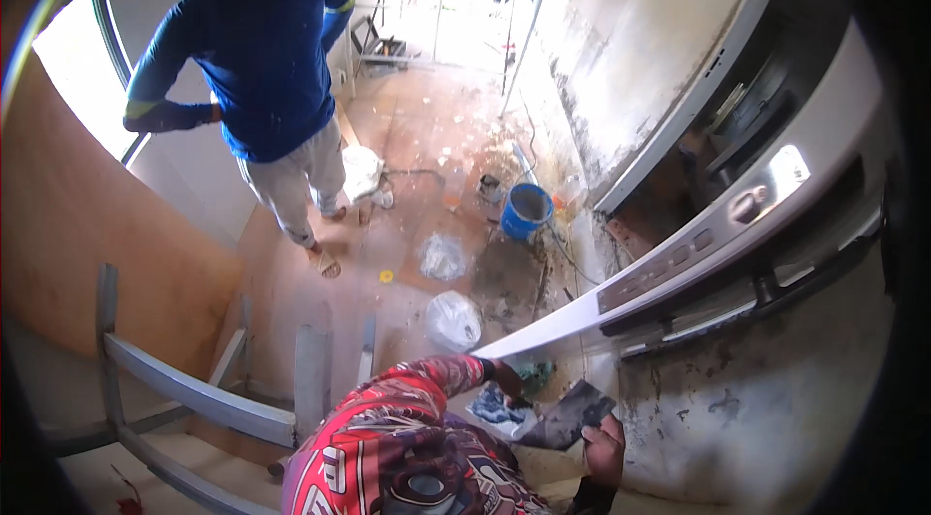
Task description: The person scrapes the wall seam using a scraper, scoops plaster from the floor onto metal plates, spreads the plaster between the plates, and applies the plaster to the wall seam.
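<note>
Far L of your fingers: grey metal frame (199, 389), well apart. Co-worker (276, 59) in blue top stands ahead & to the L, well clear of your reach, arms bent back to the waist. Next, clear bag (454, 321) on the floor, a bit ahead & L of your L fingers.

Your L hand (504, 379): small & dark from here, can't tell if fingers are apart or together, or if they grip anything. Blue-grey cloth (493, 406) is just on the near side of those fingers; can't tell if touching. Looks soft, limp, light; pinch anywhere in the bunch. Blue bucket (527, 211) is well ahead of both hands. White panel (558, 321) slants off to the R from just ahead of your L fingers.

Board (572, 418) sits between your hands, tilted, dark face showing, its R edge in your R fingers. Your R hand (603, 447) is clamped on that edge. Board's flat & thin, prob. stiff & lightish; face may be gritty or slick, corners could chip. Best hold: thumb one side, fingers other, mid-edge; L fingers could steady the opp. edge. Stained wall (718, 418) is R of your R fingers.
</note>
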The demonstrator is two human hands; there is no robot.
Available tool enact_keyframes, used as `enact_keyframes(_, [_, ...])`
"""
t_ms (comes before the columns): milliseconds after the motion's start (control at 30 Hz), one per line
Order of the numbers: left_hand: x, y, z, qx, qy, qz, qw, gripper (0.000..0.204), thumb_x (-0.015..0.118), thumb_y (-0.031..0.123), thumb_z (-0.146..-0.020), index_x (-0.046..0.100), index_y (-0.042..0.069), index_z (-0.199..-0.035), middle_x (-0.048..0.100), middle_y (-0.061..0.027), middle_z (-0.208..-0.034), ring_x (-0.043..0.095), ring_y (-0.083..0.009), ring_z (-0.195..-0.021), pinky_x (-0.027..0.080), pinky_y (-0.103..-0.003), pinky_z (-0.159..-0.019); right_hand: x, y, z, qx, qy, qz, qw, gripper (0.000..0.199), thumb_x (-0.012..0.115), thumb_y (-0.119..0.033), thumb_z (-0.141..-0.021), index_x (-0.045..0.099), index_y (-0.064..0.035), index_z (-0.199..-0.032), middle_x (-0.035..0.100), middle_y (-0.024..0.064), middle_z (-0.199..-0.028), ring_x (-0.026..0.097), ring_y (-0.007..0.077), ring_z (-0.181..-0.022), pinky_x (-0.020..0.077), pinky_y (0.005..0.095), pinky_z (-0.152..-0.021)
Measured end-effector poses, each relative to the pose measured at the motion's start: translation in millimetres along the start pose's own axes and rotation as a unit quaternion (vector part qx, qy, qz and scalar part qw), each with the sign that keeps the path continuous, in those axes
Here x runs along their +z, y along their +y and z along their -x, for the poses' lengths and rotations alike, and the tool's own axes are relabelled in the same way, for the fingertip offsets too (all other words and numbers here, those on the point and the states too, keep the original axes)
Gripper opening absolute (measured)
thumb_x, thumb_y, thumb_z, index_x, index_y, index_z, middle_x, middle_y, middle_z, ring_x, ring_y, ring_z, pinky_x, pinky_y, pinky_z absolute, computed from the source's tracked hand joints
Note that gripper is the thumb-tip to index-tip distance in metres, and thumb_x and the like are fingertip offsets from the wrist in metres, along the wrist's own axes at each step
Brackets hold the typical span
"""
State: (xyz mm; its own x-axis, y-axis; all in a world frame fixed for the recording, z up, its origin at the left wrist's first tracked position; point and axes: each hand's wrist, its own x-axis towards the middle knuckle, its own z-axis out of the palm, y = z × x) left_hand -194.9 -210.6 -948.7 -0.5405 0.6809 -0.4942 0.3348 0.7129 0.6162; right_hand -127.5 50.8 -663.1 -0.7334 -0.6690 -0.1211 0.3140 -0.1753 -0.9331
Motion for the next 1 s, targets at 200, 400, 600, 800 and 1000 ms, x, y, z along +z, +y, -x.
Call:
enact_keyframes(200, [-13, -11, 54, -0.083, 0.032, 0.052, 0.995, 0.037, 0.068, 0.032, -0.075, 0.072, 0.003, -0.098, 0.071, -0.0181, -0.091, 0.066, -0.0299, -0.081, 0.052, -0.043, -0.071, 78, -22, -52, 0.014, -0.115, 0.092, 0.989, 0.033, 0.056, -0.004, -0.091, 0.058, 0.0014, -0.123, 0.06, 0.0009, -0.111, 0.053, 0.0066, -0.096, 0.0413, 0.0234, -0.085])
enact_keyframes(400, [3, -39, 113, -0.169, 0.048, 0.134, 0.975, 0.039, 0.069, 0.033, -0.075, 0.072, 0.005, -0.102, 0.072, -0.0173, -0.096, 0.068, -0.0309, -0.086, 0.053, -0.043, -0.075, 150, 18, -122, 0.021, -0.044, 0.05, 0.998, 0.007, 0.057, -0.01, -0.095, 0.059, -0.0054, -0.101, 0.059, -0.0037, -0.089, 0.051, 0.0029, -0.073, 0.044, 0.0201, -0.067])
enact_keyframes(600, [29, -65, 165, -0.31, 0.118, 0.181, 0.926, 0.04, 0.069, 0.034, -0.075, 0.073, 0.008, -0.105, 0.072, -0.0162, -0.102, 0.069, -0.0316, -0.094, 0.054, -0.043, -0.079, 136, 102, -200, 0.039, 0.008, 0.123, 0.992, 0.003, 0.055, -0.007, -0.096, 0.055, -0.0085, -0.099, 0.057, -0.0021, -0.088, 0.053, 0.0048, -0.074, 0.0501, 0.025, -0.066])
enact_keyframes(800, [79, -103, 198, -0.561, 0.217, 0.191, 0.775, 0.033, 0.065, 0.039, -0.084, 0.076, 0.018, -0.106, 0.073, -0.0075, -0.108, 0.07, -0.0252, -0.102, 0.056, -0.039, -0.08, 131, 126, -232, -0.038, -0.049, 0.341, 0.938, 0.016, 0.054, -0.014, -0.097, 0.05, -0.0002, -0.09, 0.048, 0.0093, -0.064, 0.046, 0.0174, -0.059, 0.0431, 0.0325, -0.058])
enact_keyframes(1000, [95, -133, 209, -0.608, 0.236, 0.216, 0.727, 0.026, 0.067, 0.038, -0.085, 0.076, 0.02, -0.103, 0.073, -0.006, -0.106, 0.07, -0.0275, -0.102, 0.056, -0.039, -0.08, 150, 117, -256, -0.001, -0.098, 0.428, 0.898, 0.018, 0.054, -0.012, -0.096, 0.044, 0.0026, -0.089, 0.045, 0.0234, -0.066, 0.049, 0.0427, -0.062, 0.0356, 0.0465, -0.056])
